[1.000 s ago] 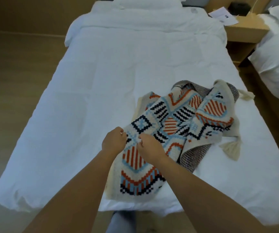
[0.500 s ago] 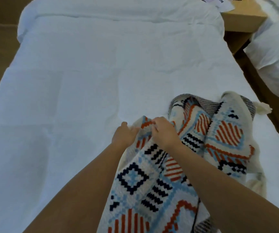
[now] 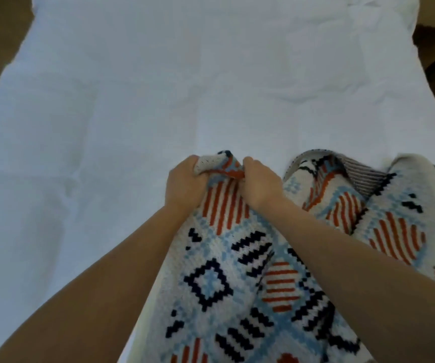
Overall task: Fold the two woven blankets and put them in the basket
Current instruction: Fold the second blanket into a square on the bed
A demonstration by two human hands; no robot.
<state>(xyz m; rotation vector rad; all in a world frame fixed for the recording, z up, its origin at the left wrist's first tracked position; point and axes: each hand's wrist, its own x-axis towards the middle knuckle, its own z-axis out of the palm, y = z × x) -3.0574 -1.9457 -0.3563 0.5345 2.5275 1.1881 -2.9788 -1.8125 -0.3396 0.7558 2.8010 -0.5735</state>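
The woven blanket (image 3: 226, 281) lies bunched on the white bed (image 3: 132, 113), its long axis running from the near edge away toward the head of the bed. The left hand (image 3: 185, 183) and right hand (image 3: 259, 180) sit side by side, both clenched on its far edge.

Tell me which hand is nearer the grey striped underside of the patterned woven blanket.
Right. The right hand grips the blanket edge just left of the grey striped underside; the left hand grips the same edge farther left.
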